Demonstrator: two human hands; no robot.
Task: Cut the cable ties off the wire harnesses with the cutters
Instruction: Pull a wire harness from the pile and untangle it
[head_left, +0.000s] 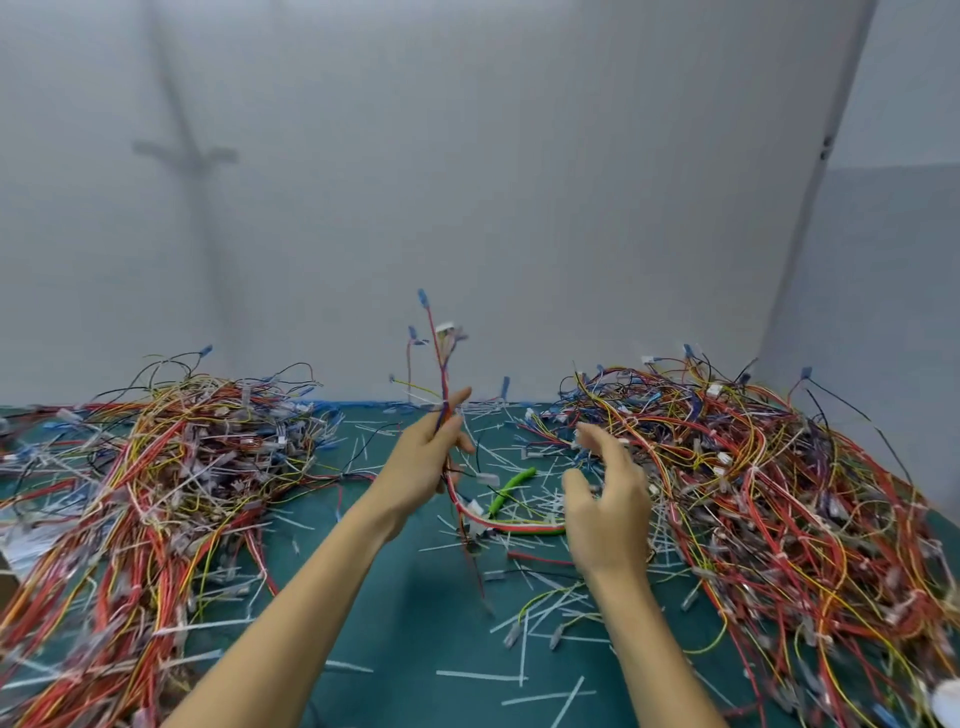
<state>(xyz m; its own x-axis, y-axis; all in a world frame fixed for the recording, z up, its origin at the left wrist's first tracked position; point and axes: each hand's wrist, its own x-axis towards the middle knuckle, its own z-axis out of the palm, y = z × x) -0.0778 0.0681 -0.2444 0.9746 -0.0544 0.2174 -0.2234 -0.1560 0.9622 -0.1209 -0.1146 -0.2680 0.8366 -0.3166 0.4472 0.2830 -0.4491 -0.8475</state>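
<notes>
**One harness in the left hand, cutters lying on the counter**

From the head camera we look down on a green counter (415, 597) with a grey wall (467, 182) behind it.

The left hand (423, 467) is raised above the middle of the counter. Its fingers (457, 402) and thumb are curled round one wire harness (462, 512) and grip it about halfway along. The upper part of this harness stands up in front of the wall and ends in small blue terminals. The lower part hangs down from the hand, bends to the right and lies on the counter.

The right hand (608, 504) is in the air, near the left hand and a little lower. Its fingers are loosely bent, the thumb is apart from them, and we see nothing inside them. This hand is somewhat blurred.

The cutters (511, 488), with green handles, lie on the counter between the two hands. Neither hand touches them.

A big pile of harnesses (171, 467) covers the left side of the counter, and a second pile (779, 493) covers the right side. The wires are mostly red, yellow, blue and black. Many white cut cable ties (480, 675) lie scattered on the green surface between the piles, around the cutters and below the forearms.
</notes>
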